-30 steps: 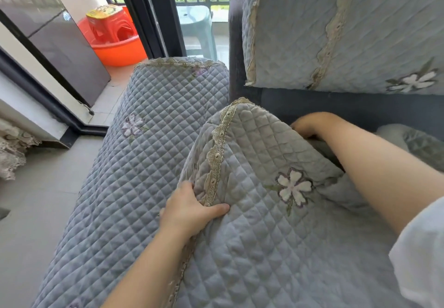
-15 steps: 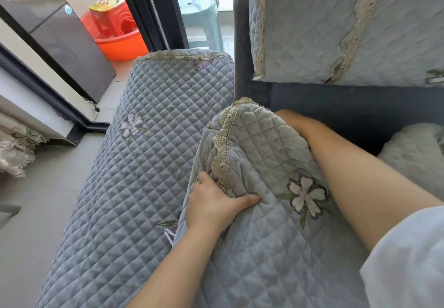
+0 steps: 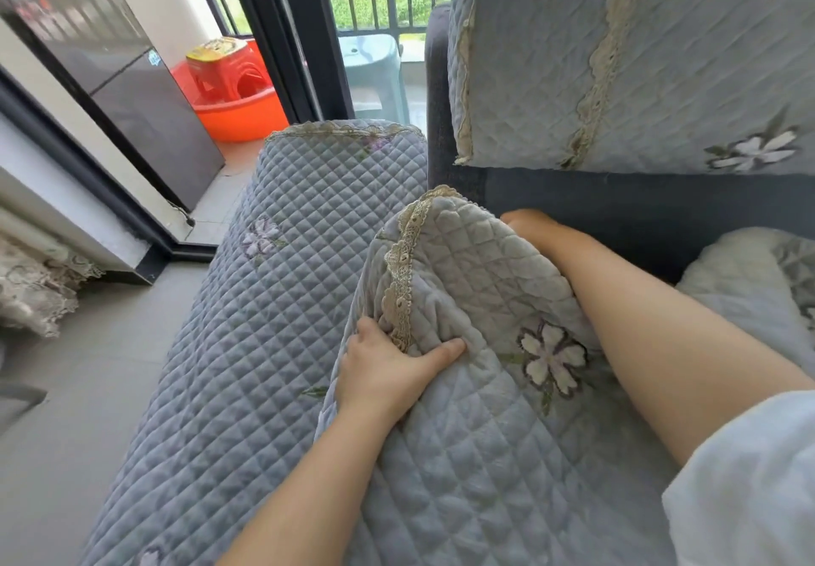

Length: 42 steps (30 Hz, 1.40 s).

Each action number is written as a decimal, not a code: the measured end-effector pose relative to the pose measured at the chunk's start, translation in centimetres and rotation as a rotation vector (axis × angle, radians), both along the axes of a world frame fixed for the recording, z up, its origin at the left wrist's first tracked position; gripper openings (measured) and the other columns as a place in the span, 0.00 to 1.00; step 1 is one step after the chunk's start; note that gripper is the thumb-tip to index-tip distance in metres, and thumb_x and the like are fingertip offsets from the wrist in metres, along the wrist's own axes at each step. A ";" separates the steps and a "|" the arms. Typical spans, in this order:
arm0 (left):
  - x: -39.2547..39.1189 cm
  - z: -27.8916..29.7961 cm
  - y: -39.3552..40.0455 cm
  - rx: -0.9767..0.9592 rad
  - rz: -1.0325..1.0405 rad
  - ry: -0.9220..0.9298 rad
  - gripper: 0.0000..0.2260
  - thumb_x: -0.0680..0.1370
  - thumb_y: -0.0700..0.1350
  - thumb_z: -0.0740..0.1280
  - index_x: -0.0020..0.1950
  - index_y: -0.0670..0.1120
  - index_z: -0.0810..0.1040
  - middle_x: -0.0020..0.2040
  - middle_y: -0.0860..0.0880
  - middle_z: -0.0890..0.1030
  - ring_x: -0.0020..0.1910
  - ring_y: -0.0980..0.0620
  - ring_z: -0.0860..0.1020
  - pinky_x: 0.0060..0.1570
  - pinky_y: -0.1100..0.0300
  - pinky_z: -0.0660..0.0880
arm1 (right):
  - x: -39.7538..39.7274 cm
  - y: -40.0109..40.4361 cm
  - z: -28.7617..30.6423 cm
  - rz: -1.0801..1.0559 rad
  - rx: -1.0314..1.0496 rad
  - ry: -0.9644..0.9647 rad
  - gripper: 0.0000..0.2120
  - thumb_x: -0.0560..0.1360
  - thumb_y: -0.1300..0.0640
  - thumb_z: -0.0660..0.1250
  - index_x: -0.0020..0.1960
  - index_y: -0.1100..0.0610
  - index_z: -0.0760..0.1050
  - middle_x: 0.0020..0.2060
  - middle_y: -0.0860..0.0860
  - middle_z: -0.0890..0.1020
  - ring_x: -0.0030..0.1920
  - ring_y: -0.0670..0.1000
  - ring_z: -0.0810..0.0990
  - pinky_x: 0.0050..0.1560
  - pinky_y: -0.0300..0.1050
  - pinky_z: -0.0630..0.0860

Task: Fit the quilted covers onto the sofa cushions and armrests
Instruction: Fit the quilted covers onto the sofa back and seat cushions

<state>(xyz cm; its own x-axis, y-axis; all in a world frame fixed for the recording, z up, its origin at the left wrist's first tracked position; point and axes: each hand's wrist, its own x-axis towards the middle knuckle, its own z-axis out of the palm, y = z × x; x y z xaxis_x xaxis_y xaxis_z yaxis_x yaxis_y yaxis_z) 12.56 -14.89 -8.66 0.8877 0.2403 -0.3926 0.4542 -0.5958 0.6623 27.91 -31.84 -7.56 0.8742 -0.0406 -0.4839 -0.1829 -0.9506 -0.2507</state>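
We see the loose quilted cover (image 3: 485,411) bunched over the seat, right of the armrest (image 3: 282,301), which already wears its own quilted cover. The back cushion (image 3: 617,58) at far right is covered too. The bare dark sofa back (image 3: 661,203) shows as a strip under it.

Left hand (image 3: 388,371) — near and centre — pinches the cover at its lace trim (image 3: 403,274), thumb lying on top of the fabric to the right, fingers tucked under the fold out of sight. Right hand (image 3: 529,225) is farther away, at the far corner of the cover close to the sofa back; its fingers go down behind the fold, so we cannot tell whether they grip the fabric or just push it.

Key relation — the lace trim runs near to far, from the left hand up to the raised corner, and that corner sits just beside the gap where armrest, seat and sofa back meet. So the cover's long edge lies along the armrest side, and the target corner is far and slightly left of both hands. The right hand is nearer to it; the left hand is back along the edge.

We judge the coming move as seating that far corner toward the sofa back, right hand leading and left hand feeding the trim edge forward. Risk — the fold between the hands is slack, so the edge may ruck up against the armrest.

A pale bundle of fabric (image 3: 745,274) lies on the seat at right, apart from both hands.
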 end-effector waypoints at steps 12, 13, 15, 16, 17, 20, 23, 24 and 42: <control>-2.3 16.4 -1.0 -0.045 0.066 -0.136 0.29 0.79 0.60 0.47 0.68 0.39 0.64 0.64 0.43 0.70 0.64 0.45 0.68 0.58 0.54 0.65 | -11.6 -9.5 17.4 -0.080 0.409 -0.293 0.06 0.57 0.56 0.57 0.27 0.57 0.62 0.28 0.50 0.66 0.38 0.50 0.65 0.32 0.42 0.58; -1.8 17.7 -1.8 -0.035 0.029 -0.147 0.29 0.79 0.61 0.47 0.69 0.39 0.64 0.66 0.42 0.69 0.65 0.45 0.67 0.60 0.53 0.64 | -12.3 -10.5 18.2 -0.105 0.430 -0.307 0.07 0.59 0.56 0.58 0.26 0.57 0.61 0.27 0.50 0.65 0.36 0.50 0.64 0.31 0.42 0.57; -0.7 20.9 -5.0 -0.060 -0.059 -0.092 0.28 0.80 0.60 0.47 0.70 0.40 0.65 0.69 0.42 0.68 0.68 0.44 0.66 0.65 0.53 0.62 | -14.5 -14.0 20.7 -0.146 0.404 -0.367 0.08 0.63 0.59 0.60 0.26 0.57 0.62 0.27 0.50 0.66 0.37 0.51 0.65 0.32 0.43 0.58; -0.2 21.5 -5.9 -0.097 -0.085 -0.068 0.28 0.80 0.59 0.48 0.69 0.40 0.66 0.69 0.41 0.69 0.68 0.44 0.67 0.67 0.54 0.62 | -14.9 -15.1 21.0 -0.161 0.400 -0.382 0.09 0.64 0.61 0.61 0.27 0.57 0.63 0.27 0.50 0.67 0.39 0.51 0.66 0.32 0.43 0.59; 0.1 22.7 -7.9 -0.124 -0.126 -0.056 0.29 0.80 0.60 0.48 0.69 0.39 0.68 0.68 0.41 0.70 0.68 0.43 0.68 0.68 0.53 0.64 | -15.9 -17.1 22.2 -0.201 0.388 -0.419 0.12 0.66 0.66 0.61 0.27 0.57 0.64 0.27 0.50 0.67 0.40 0.51 0.66 0.32 0.43 0.59; 0.0 24.4 -13.2 -0.218 -0.237 0.011 0.31 0.78 0.63 0.50 0.69 0.40 0.68 0.68 0.40 0.71 0.67 0.43 0.70 0.68 0.52 0.66 | -18.7 -22.1 25.1 -0.273 0.358 -0.518 0.16 0.68 0.74 0.59 0.28 0.58 0.64 0.28 0.50 0.68 0.40 0.51 0.66 0.32 0.43 0.59; -1.0 24.7 -16.9 -0.246 -0.268 0.033 0.32 0.78 0.63 0.50 0.71 0.41 0.66 0.72 0.41 0.65 0.71 0.44 0.63 0.71 0.55 0.58 | -21.8 -24.6 27.1 -0.290 0.307 -0.578 0.09 0.64 0.66 0.61 0.28 0.57 0.66 0.28 0.51 0.70 0.40 0.52 0.68 0.33 0.42 0.61; -1.4 24.7 -17.9 -0.256 -0.305 0.052 0.33 0.77 0.64 0.50 0.71 0.41 0.66 0.72 0.42 0.65 0.72 0.44 0.63 0.72 0.54 0.57 | -23.1 -25.1 27.6 -0.308 0.294 -0.581 0.02 0.59 0.62 0.59 0.29 0.56 0.67 0.29 0.51 0.72 0.40 0.53 0.69 0.34 0.44 0.62; -5.7 33.5 -21.1 -0.900 -0.854 -0.141 0.14 0.61 0.29 0.66 0.40 0.45 0.73 0.33 0.47 0.71 0.30 0.54 0.72 0.30 0.66 0.73 | -30.5 -25.2 26.8 -0.250 0.177 -0.694 0.08 0.56 0.56 0.52 0.34 0.57 0.63 0.35 0.51 0.70 0.41 0.53 0.67 0.35 0.46 0.54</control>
<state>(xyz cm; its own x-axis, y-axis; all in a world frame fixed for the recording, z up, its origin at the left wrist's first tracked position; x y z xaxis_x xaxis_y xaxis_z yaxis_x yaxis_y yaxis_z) 6.82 -36.03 24.81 0.6754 -0.7375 -0.0070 0.0373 0.0247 0.9990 -2.60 -57.08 19.20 0.9554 -0.2506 0.1565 -0.1323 -0.8365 -0.5317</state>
